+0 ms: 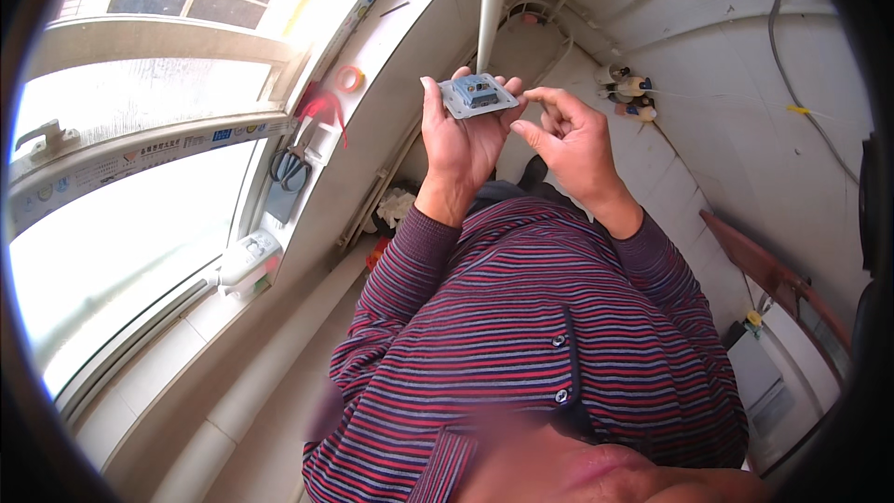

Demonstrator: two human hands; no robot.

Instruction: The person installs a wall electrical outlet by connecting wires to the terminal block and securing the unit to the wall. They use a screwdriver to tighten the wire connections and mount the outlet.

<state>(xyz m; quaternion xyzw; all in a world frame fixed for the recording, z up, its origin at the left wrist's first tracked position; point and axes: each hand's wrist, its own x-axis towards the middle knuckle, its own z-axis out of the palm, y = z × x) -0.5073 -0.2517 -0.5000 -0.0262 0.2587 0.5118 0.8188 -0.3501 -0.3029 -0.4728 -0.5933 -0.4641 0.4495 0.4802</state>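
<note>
A wall switch or socket (477, 91) lies back side up on my left hand, its pale plate below and its blue-grey housing with small metal terminals on top. My left hand (454, 156) holds it from underneath, the thumb along the plate's left side and the fingertips showing past its far edge. Just to the right, my right hand (579, 147) is closed with its fingers curled, the index finger reaching close to the plate's right edge. Whatever may be between these fingers is too small or hidden to make out.
Along the window sill at left lie scissors (291, 169), a red tape roll (350, 79), red strands (321, 104) and a white bottle (250, 256). A white pipe (492, 9) rises beyond my hands. Bottle-like items (635, 86) and a hanging cable (780, 56) are at right.
</note>
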